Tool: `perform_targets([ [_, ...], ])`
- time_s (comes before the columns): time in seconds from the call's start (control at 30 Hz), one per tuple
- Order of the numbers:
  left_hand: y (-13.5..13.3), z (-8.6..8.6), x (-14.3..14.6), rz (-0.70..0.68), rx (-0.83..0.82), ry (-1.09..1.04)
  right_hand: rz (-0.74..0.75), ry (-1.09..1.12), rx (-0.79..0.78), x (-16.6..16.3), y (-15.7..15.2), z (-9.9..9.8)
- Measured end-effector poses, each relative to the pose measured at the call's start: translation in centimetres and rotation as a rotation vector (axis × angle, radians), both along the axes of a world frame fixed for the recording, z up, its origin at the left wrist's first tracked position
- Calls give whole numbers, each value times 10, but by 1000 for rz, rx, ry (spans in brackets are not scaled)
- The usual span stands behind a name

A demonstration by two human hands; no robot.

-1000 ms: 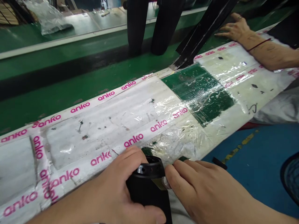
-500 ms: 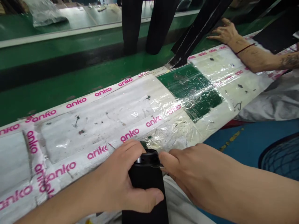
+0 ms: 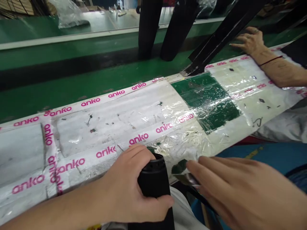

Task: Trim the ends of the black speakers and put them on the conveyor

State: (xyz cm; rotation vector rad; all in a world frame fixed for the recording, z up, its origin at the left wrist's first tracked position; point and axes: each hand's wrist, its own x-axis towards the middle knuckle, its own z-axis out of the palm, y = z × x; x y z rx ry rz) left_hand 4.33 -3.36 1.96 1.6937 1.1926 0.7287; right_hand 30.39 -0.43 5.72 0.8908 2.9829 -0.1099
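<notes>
Black and cylindrical, a tube (image 3: pixel 154 183) is gripped in a worker's left hand (image 3: pixel 129 188), thumb across its near side, its collared top end by the near edge of a tabletop (image 3: pixel 115 119). The right hand (image 3: pixel 237 187), fingers curled, pinches a small metal tool (image 3: pixel 188 179), too blurred to identify, to the right of the tube and apart from it. Pale cloth (image 3: pixel 183 215) shows below, between the hands, and blue floor (image 3: pixel 251 149) beyond the right one. The tabletop wears a scuffed white covering, bordered with tape (image 3: pixel 90 102) printed "anko" in pink, and a green patch (image 3: pixel 211 103) shines under clear film to the right. Farther along, at right, a co-worker's forearm crosses the covering, a dark red cord (image 3: pixel 271 60) at the wrist and the hand (image 3: pixel 251 41) spread, apparently free of any object. Two black cylinders (image 3: pixel 150 30) stand on the green surface (image 3: pixel 96 70) behind, left of a slanting black piece (image 3: pixel 219 41). In the background, at upper left, sits a clear plastic bag (image 3: pixel 69 14).
</notes>
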Motion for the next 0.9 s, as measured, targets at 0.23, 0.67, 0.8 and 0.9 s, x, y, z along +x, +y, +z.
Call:
perform_targets([
  [0.23,0,-7,-3,26,45,-21,-8,76,-94,-31,-10,-23],
  [0.67,2,-8,-1,28,28,-33,0,42,-56,-44,-5,-18],
  [0.8,1,-6,1,49,25,1,-35,-17,3,-47,-10,-14],
  [0.9,0,-6,3,57,29,25,-49,-53,36,-49,-11,-11],
])
